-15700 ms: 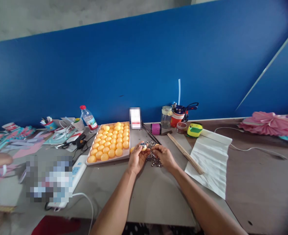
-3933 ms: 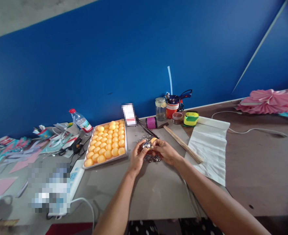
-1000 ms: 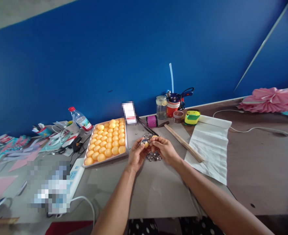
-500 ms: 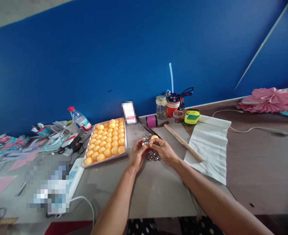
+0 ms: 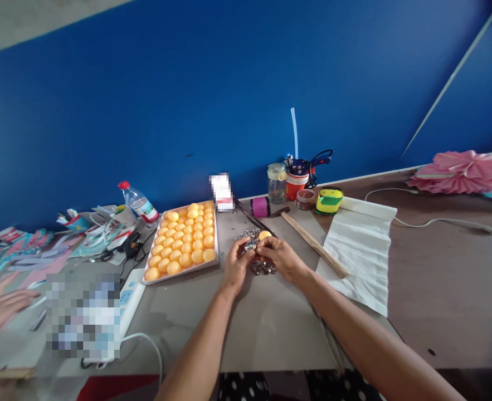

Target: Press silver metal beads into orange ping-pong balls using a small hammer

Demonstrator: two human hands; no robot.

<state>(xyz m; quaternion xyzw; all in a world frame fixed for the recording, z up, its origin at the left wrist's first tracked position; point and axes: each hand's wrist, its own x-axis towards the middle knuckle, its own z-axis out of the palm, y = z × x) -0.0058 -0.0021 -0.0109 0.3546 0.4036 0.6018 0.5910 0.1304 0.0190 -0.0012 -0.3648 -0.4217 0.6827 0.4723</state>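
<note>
My left hand (image 5: 236, 266) and my right hand (image 5: 284, 258) meet fingertip to fingertip over a pile of small shiny metal pieces (image 5: 264, 268). Both are closed in a pinch, and whatever lies between the fingertips is too small and covered to make out. Just beyond my right fingers sits one orange ball (image 5: 264, 235), by the far side of the pile. To the left of my hands, a shallow white-edged tray (image 5: 183, 273) holds rows of orange balls (image 5: 186, 259), with a couple lying on top of the others.
Right of the pile lie a wooden stick (image 5: 312, 244) and a white sheet (image 5: 356, 250). A purple roll (image 5: 260, 206), a glass jar (image 5: 277, 189) and a red cup (image 5: 296, 187) stand behind. Another person's hand (image 5: 7, 309) reaches in at far left, near a power strip (image 5: 129, 298).
Another person's hand has come in from the left edge. My two hands stay pinched at the same spot, with only slight finger movement; the view has shifted a little.
</note>
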